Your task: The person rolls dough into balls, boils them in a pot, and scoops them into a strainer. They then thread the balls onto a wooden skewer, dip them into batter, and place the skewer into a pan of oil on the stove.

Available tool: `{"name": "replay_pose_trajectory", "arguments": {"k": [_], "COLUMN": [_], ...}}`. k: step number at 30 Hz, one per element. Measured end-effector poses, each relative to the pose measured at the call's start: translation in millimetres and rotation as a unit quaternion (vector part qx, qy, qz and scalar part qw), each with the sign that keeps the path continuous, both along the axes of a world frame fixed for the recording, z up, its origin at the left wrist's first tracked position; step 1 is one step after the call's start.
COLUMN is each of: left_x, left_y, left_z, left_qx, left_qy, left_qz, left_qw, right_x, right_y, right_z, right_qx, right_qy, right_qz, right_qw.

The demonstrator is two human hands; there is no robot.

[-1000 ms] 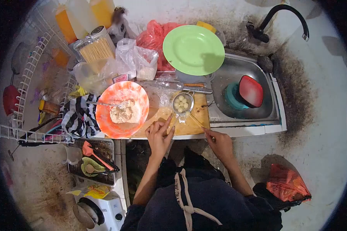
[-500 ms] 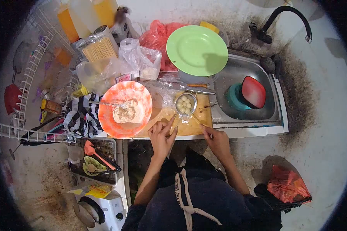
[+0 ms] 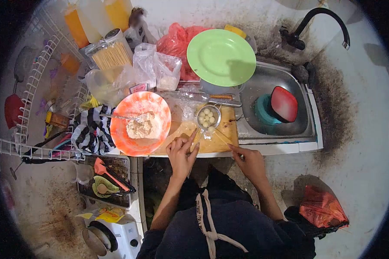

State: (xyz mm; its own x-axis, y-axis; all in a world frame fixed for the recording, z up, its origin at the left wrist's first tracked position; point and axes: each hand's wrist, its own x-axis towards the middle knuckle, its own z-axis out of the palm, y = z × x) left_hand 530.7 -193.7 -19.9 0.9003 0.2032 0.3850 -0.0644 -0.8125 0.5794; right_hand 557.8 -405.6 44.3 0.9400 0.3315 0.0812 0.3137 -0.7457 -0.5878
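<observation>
A small metal strainer point(image 3: 218, 110) with several pale round balls point(image 3: 207, 117) in it rests on the wooden board point(image 3: 228, 125). My left hand point(image 3: 182, 153) is at the board's front edge, fingers bent around the lower end of a thin stick that reaches up toward the strainer. My right hand point(image 3: 247, 162) pinches the end of another thin stick point(image 3: 221, 137), whose tip is near the balls. Left of the board stands an orange-and-white bowl point(image 3: 119, 138) holding pale floury dough point(image 3: 142, 127) and a spoon point(image 3: 119, 116).
A green plate point(image 3: 220, 56) lies behind the board. On the right, a sink point(image 3: 250, 88) holds a red bowl point(image 3: 284, 103) and a teal container point(image 3: 265, 113). Plastic bags and a pack of wooden skewers point(image 3: 112, 56) stand at the back left. Utensils lie on a lower tray point(image 3: 125, 162).
My right hand has moved slightly right and down, and its stick has shifted with it. My left hand has hardly moved.
</observation>
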Motion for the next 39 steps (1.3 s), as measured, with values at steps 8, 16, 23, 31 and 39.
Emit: {"name": "replay_pose_trajectory", "arguments": {"k": [8, 16, 23, 31, 39], "left_x": [-0.9, -1.7, -0.6, -1.6, -1.4], "left_y": [1.0, 1.9, 3.2, 5.0, 2.8], "left_z": [2.1, 4.3, 3.6, 8.3, 4.4], "left_qx": [0.001, 0.01, 0.019, 0.023, 0.013], "left_qy": [0.003, 0.024, 0.019, 0.04, 0.014], "left_qz": [-0.007, -0.015, -0.022, -0.032, -0.019], "left_qw": [1.0, 1.0, 0.999, 0.998, 1.0], "right_x": [6.2, 18.8, 37.8, 49.2, 27.8], "right_y": [2.8, 4.7, -2.4, 4.3, -0.1], "right_z": [-9.1, -5.3, -12.0, -15.0, -19.3], "right_qx": [0.011, -0.048, -0.01, -0.031, 0.034], "right_qy": [-0.008, 0.037, 0.043, 0.045, 0.07], "right_qz": [0.017, 0.034, 0.085, 0.103, 0.04], "right_qw": [1.0, 0.998, 0.995, 0.993, 0.996]}}
